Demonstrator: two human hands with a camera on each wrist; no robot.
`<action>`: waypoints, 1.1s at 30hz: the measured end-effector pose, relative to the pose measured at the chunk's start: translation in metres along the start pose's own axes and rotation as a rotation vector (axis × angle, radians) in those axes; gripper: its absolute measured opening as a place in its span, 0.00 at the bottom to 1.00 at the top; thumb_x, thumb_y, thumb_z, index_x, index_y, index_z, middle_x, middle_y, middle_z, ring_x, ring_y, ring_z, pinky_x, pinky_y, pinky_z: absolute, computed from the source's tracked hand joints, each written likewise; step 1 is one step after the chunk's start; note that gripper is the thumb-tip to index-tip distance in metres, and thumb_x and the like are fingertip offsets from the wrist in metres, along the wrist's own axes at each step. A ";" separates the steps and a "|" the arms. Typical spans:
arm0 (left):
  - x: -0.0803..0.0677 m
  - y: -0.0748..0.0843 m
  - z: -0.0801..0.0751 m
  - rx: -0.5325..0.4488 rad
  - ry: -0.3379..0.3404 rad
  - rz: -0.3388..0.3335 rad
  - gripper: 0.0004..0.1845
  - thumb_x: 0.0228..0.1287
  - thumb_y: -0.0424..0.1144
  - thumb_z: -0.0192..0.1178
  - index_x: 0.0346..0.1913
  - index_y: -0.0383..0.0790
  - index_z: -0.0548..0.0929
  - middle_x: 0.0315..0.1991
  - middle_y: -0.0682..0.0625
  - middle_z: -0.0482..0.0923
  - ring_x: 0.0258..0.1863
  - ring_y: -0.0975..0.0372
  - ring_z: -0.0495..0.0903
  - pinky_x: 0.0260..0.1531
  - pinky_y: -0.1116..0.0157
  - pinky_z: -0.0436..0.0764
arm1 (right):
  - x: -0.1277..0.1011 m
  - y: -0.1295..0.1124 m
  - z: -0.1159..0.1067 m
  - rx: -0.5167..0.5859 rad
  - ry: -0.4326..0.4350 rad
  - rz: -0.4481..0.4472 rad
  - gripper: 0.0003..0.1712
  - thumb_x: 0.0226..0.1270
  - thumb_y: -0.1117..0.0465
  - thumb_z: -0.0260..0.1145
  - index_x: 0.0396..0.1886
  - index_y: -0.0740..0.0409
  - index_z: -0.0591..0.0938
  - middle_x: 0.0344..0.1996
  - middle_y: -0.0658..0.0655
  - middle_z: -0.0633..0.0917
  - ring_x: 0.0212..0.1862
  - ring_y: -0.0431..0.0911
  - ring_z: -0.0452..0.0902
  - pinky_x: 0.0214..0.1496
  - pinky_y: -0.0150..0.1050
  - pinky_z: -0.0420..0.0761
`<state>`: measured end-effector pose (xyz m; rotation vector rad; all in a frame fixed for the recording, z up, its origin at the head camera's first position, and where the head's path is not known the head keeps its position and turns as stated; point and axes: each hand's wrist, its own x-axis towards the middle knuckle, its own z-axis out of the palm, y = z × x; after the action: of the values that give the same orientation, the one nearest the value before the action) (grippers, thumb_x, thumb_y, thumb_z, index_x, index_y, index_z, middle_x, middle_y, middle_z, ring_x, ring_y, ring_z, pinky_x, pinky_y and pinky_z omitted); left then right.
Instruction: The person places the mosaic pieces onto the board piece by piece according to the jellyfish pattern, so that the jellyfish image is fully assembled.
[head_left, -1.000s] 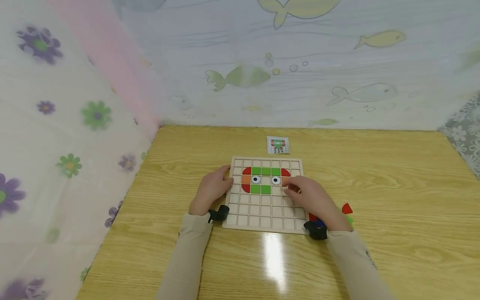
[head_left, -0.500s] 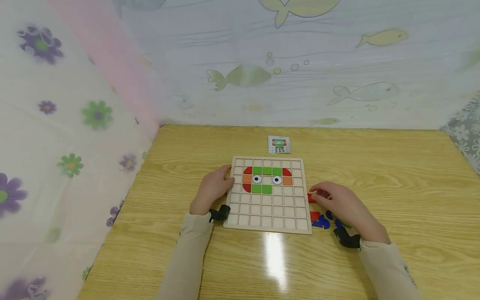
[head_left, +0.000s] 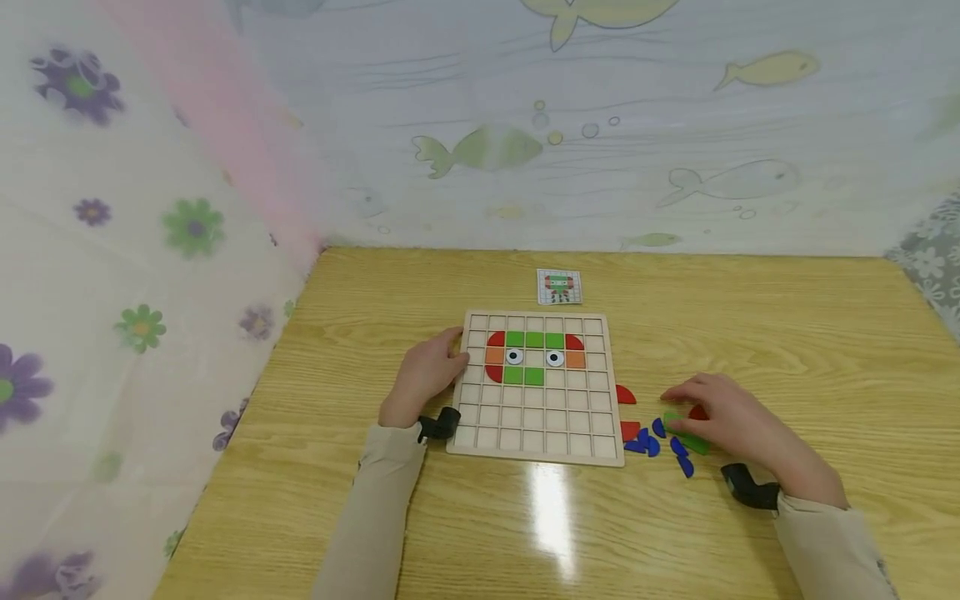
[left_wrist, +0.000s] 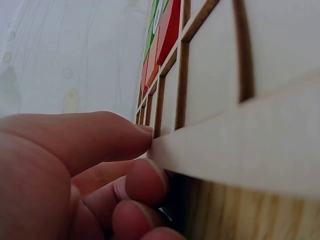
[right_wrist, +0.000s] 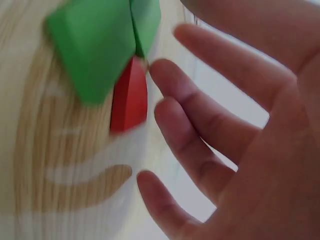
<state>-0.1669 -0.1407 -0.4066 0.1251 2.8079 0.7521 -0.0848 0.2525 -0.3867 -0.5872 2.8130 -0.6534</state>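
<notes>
hands (right_wrist: 235, 135) over red piece (right_wrist: 129, 95)

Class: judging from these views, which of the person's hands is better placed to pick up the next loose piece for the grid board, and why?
Probably the right hand: it hovers open over the loose green pieces and red piece beside the board. The left hand is steadying the board's left edge.
</notes>
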 end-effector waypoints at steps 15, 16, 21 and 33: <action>-0.001 0.003 -0.001 -0.015 -0.003 -0.005 0.28 0.60 0.45 0.51 0.65 0.47 0.63 0.19 0.57 0.75 0.12 0.62 0.71 0.17 0.65 0.69 | -0.004 0.007 0.001 -0.028 -0.023 -0.028 0.15 0.51 0.59 0.68 0.41 0.48 0.81 0.38 0.50 0.75 0.37 0.44 0.69 0.35 0.40 0.70; -0.001 0.003 -0.001 -0.018 -0.003 -0.006 0.28 0.60 0.45 0.51 0.65 0.47 0.63 0.19 0.57 0.75 0.12 0.62 0.71 0.17 0.65 0.69 | -0.003 0.006 0.002 -0.018 -0.024 -0.024 0.15 0.51 0.59 0.68 0.41 0.48 0.81 0.38 0.50 0.75 0.36 0.43 0.69 0.35 0.40 0.70; -0.002 0.003 -0.001 -0.028 -0.004 -0.017 0.28 0.60 0.45 0.51 0.65 0.48 0.63 0.19 0.57 0.75 0.13 0.62 0.71 0.17 0.65 0.69 | 0.002 0.003 0.004 0.054 -0.040 -0.003 0.14 0.52 0.60 0.67 0.41 0.50 0.79 0.39 0.49 0.76 0.37 0.42 0.71 0.38 0.41 0.73; -0.003 0.003 -0.001 -0.050 0.001 -0.017 0.29 0.60 0.44 0.51 0.65 0.47 0.62 0.18 0.56 0.75 0.12 0.62 0.70 0.16 0.65 0.69 | 0.010 0.001 0.007 0.182 -0.029 0.089 0.10 0.59 0.54 0.62 0.39 0.50 0.76 0.29 0.46 0.76 0.32 0.42 0.69 0.33 0.36 0.71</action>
<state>-0.1646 -0.1394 -0.4038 0.0925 2.7851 0.8184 -0.0920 0.2461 -0.3942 -0.4317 2.6965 -0.8629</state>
